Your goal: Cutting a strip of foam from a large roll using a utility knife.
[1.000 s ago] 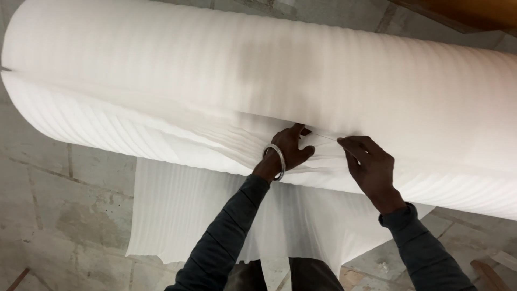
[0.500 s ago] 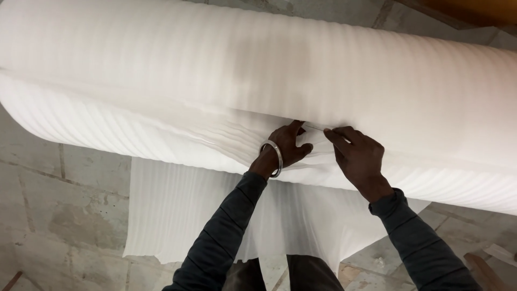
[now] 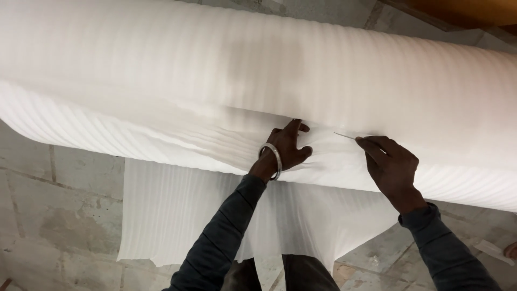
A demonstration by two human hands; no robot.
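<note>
The right hand (image 3: 392,166) has shifted rightward along the large white ribbed foam roll (image 3: 258,81), pinching what appears a thin blade (image 3: 344,135). The left hand (image 3: 288,148) clamps the sheet just left; roll axis runs left-right.

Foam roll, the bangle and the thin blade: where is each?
Foam roll (image 3: 161,70): head view, on its broad top face.
Bangle (image 3: 273,157): head view, on the band at the left wrist.
Blade (image 3: 344,136): head view, mid-length, ahead of the right fingers.
</note>
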